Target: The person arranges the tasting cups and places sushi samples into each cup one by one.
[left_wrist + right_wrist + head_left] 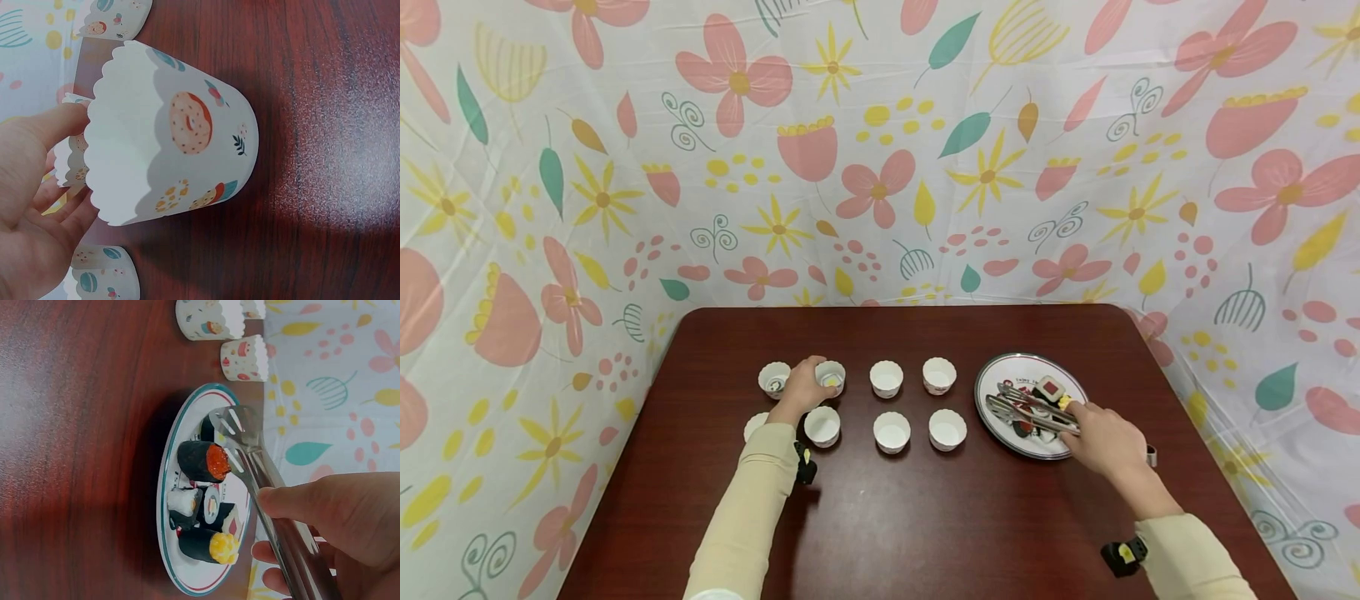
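My left hand (803, 390) holds a white scalloped paper baking cup (835, 367) in the back row by its rim; something small and yellow lies inside. The left wrist view shows that cup mostly hidden behind a nearer baking cup (187, 134) printed with a doughnut. With my right hand (1108, 437) I grip metal tongs (275, 487), their slotted ends over the plate (1030, 457). On this plate lie several sushi pieces, among them an orange-roe roll (201, 461), a yellow-topped roll (208, 545) and a white-topped piece (183, 503). Whether the tongs touch a piece is unclear.
More baking cups stand in two rows across the brown table (925, 517). The far-left back cup (774, 380) contains something dark and white; the left forearm partly covers a front cup (754, 427). A flower-patterned cloth (880, 125) hangs behind the table.
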Tool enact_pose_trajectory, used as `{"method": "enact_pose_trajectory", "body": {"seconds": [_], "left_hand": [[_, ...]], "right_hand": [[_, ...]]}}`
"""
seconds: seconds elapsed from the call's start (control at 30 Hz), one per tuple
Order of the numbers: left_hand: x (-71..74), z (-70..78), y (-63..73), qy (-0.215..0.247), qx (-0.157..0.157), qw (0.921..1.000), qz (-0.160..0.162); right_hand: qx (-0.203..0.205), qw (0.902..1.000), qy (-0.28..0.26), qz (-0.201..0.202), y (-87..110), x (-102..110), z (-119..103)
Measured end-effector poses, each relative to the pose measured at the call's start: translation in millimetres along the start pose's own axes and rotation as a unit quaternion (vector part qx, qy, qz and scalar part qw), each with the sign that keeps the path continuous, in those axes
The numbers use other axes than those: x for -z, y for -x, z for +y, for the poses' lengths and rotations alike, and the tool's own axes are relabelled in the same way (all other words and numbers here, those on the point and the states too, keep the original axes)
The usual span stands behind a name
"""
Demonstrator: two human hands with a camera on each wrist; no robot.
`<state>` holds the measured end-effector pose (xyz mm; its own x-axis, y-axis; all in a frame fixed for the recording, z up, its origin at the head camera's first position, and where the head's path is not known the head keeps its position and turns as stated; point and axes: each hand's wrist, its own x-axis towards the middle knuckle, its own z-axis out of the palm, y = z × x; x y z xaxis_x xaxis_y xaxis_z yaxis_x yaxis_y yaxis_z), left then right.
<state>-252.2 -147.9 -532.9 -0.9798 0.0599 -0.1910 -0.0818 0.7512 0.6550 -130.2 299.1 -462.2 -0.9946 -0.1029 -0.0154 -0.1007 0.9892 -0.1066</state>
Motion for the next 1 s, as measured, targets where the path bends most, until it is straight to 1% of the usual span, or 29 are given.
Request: {"method": "enact_pose_trajectory", "body": {"seconds": [0.1,0.2,0.37,0.63,0.87,1.0], "left_hand": [[0.1,0.1,0.2,0.0,-0.001,1.0,0.0],[0.6,0.3,0.5,0.0,-0.001,1.0,0.0],[1.2,1.3,0.6,0.002,-0.001,1.0,-0.001],[1.0,0.5,0.9,0.002,-0.001,1.0,-0.001],[0.6,0.1,-0.1,-0.004,-0.006,1.0,0.002],[0.7,0.9,0.7,-0.003,-0.001,1.0,0.0]], "right_hand": [[-0.002,0.9999,0.006,-0.009,-2.9,1,0],[-0.004,0.9999,0.011,-0.01,-5.1,2,1],[-0.005,0.9999,0.016,0.004,-8.4,2,2],[-0.015,0.9997,0.016,0.009,-13.1,-5,6],[-0.019,0.9997,0.013,-0.001,-14.9,-5,7],[-0.021,0.9996,0.014,-0.011,-14.7,-4,8]]}}
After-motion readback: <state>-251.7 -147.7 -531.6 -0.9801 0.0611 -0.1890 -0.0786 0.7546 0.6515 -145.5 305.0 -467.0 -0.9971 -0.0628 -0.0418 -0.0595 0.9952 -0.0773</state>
